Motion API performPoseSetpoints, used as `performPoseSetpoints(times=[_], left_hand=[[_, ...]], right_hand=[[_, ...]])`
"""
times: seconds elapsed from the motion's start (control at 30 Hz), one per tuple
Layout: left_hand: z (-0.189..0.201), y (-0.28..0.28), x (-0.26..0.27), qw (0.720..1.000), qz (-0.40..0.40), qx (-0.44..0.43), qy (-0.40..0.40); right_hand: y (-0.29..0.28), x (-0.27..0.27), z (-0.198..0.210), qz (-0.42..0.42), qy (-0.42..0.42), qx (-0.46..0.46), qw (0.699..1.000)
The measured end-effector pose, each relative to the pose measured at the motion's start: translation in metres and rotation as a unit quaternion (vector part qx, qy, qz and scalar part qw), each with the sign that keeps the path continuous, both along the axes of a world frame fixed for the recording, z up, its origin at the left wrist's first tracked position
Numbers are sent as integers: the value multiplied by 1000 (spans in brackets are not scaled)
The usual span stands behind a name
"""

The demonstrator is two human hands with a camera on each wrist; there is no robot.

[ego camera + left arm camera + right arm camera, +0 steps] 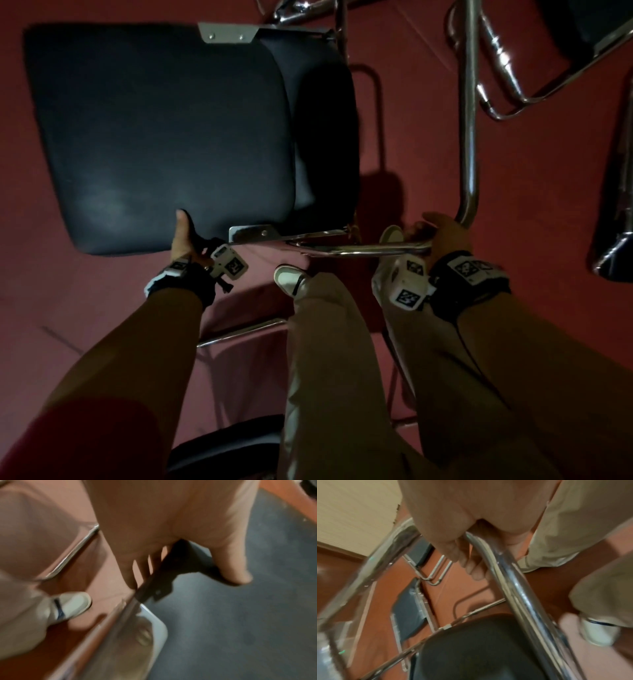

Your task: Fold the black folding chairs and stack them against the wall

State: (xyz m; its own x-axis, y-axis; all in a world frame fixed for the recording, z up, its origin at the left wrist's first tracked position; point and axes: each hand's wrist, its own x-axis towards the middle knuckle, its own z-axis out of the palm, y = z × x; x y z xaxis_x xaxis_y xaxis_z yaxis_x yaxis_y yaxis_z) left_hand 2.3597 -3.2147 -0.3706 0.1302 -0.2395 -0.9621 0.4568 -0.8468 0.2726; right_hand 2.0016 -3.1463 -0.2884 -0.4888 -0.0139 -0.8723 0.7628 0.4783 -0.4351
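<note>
A black folding chair with a padded seat (164, 137) and chrome tube frame (469, 120) hangs in front of me over the red floor. My left hand (183, 236) grips the near edge of the seat (240, 601), thumb on top and fingers underneath, beside a metal bracket (253, 233). My right hand (442, 233) is wrapped around the curved chrome frame tube (510, 574) at its corner. The black backrest (322, 137) lies partly behind the seat.
Other folding chairs lie on the red floor at the upper right (582, 51) and right edge (613, 205); another black seat (226, 442) is near my legs. My white shoes (291, 279) stand under the chair. A cream wall (354, 513) shows in the right wrist view.
</note>
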Motion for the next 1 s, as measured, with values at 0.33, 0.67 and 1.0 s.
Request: performPoseSetpoints(times=[0.33,0.67,1.0], left_hand=[[-16,7,4,980,175,-63,74],[0,15,-22,981,165,-65,79],[66,1,-87,984,111,-123,61]], right_hand=[[2,-2,-14,8,60,19,998],[8,-31,-14,58,128,26,990],[16,-109,-3,33,59,32,997]])
